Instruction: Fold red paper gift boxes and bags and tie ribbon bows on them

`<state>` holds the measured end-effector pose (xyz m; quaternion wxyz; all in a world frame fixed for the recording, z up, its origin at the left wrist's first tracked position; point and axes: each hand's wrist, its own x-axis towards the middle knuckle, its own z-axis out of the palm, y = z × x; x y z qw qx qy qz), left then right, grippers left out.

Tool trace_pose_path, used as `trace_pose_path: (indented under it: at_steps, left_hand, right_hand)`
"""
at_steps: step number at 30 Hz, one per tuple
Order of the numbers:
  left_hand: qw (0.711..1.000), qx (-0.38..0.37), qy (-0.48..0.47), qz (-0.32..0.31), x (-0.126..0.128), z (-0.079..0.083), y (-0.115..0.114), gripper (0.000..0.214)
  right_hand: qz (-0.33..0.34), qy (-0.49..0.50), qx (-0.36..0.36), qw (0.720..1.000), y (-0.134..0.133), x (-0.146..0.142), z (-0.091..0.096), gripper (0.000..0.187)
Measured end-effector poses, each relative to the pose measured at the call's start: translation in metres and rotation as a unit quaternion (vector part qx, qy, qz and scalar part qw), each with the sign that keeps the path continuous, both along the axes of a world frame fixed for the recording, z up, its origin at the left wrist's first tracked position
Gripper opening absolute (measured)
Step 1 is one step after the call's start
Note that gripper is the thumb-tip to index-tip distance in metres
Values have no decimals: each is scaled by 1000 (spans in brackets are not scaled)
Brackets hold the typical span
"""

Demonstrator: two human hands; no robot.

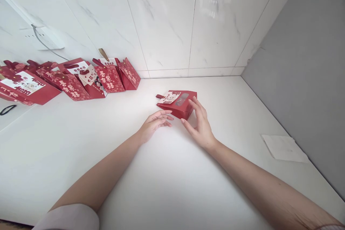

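A small red gift box [178,104] with a white label and a clear window lies flat on the white counter [161,179], near the back wall. My left hand [154,123] rests just in front of its near left edge, fingers stretched out and loosely together, fingertips almost touching the box. My right hand [199,124] is at the box's right corner, fingers spread and open, with the fingertips against the box's side. Neither hand grips anything.
Several red gift bags [81,77] with white lettering lean in a row along the back wall at the left. A white paper sheet [284,147] lies at the right by the grey wall. A cable hangs from a wall socket [48,39]; a black loop [7,109] lies at far left.
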<state>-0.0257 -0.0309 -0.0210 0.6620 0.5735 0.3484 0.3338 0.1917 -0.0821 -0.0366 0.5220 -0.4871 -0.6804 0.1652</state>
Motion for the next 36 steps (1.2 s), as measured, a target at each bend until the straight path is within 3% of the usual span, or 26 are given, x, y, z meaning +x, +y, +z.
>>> trace_pose_path:
  at_steps: [7, 12, 15, 22, 26, 29, 33, 36]
  left_hand:
    - [999, -9, -6, 49, 1, -2, 0, 32]
    - [989, -34, -75, 122, 5, -7, 3, 45]
    - [980, -3, -112, 164, 8, -7, 2, 43]
    - [986, 74, -51, 138, 9, -3, -6, 36]
    - [975, 157, -28, 155, 8, 2, -11, 24]
    - [950, 227, -75, 202, 9, 4, -12, 37]
    - [921, 268, -114, 260, 8, 1, -13, 63]
    - [926, 261, -69, 263, 7, -2, -14, 62]
  right_hand:
    - [7, 127, -165, 978, 26, 16, -6, 85]
    - [84, 232, -196, 949, 40, 32, -7, 74]
    - [109, 245, -173, 948, 40, 32, -11, 56]
    - [124, 190, -118, 967, 31, 23, -9, 26]
    - [109, 121, -21, 986, 16, 15, 1, 17]
    - [131, 56, 41, 989, 6, 8, 3, 8]
    - [132, -15, 111, 985, 1, 3, 2, 19]
    - [73, -49, 191, 978, 0, 3, 2, 32]
